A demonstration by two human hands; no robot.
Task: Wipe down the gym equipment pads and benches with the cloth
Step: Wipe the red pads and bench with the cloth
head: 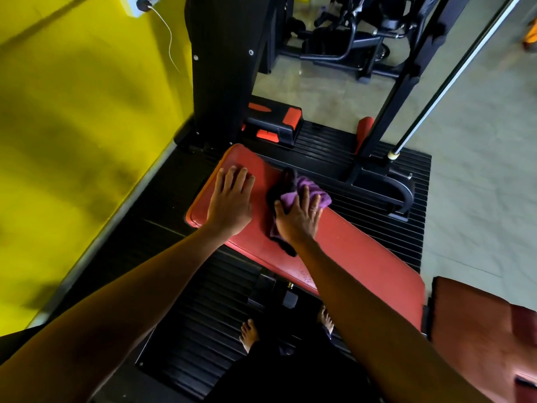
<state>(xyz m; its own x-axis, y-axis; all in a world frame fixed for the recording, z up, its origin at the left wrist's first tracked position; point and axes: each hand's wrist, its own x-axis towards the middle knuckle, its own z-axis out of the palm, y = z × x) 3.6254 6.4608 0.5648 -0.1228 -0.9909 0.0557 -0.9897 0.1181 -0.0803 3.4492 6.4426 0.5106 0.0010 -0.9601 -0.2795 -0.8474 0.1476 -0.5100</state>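
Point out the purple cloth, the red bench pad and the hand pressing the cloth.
purple cloth (290, 197): head view, purple fold between thumb and fingers.
red bench pad (363, 257): head view, bare padding at mid-length.
right hand (296, 222): head view, back of hand.

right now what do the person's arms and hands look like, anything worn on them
The left arm and right arm are bare: no sleeves in view, no gloves, no watch. The right hand has a thin ring on one of its fingers; the left hand shows no ring.
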